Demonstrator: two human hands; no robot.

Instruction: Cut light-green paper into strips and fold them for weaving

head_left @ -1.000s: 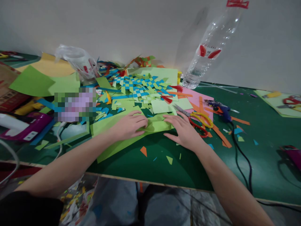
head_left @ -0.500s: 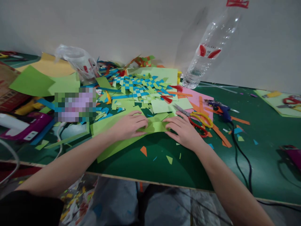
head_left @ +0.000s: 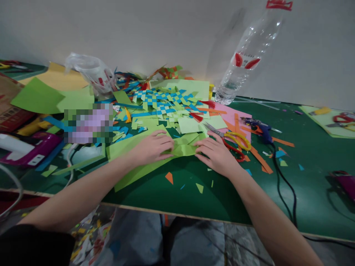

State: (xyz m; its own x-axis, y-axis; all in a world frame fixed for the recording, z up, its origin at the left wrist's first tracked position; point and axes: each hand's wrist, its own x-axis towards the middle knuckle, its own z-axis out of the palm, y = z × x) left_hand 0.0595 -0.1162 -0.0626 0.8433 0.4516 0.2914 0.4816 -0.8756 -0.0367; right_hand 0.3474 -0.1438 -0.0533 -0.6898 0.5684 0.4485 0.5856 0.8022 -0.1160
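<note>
- Green folded paper (head_left: pixel 183 148) spans the gap between the two hands, creased across its middle.
- Left hand (head_left: pixel 154 147): fingers curled, gripping the paper's left end, above a larger green sheet (head_left: pixel 131 175).
- Right hand (head_left: pixel 213 150): thumb and fingers pinching the paper's right end.
- Scissors (head_left: pixel 239 142) with yellow and red handles lie just beside the right hand.
- Blue-and-green woven pieces (head_left: pixel 163 103) spread beyond both hands.
- Orange scrap (head_left: pixel 169 178) sits nearer the wearer than the left hand's fingertips.

Single head-worn view, looking forward and down over both forearms; tabletop (head_left: pixel 222 199) close below, wall (head_left: pixel 166 37) beyond.
</note>
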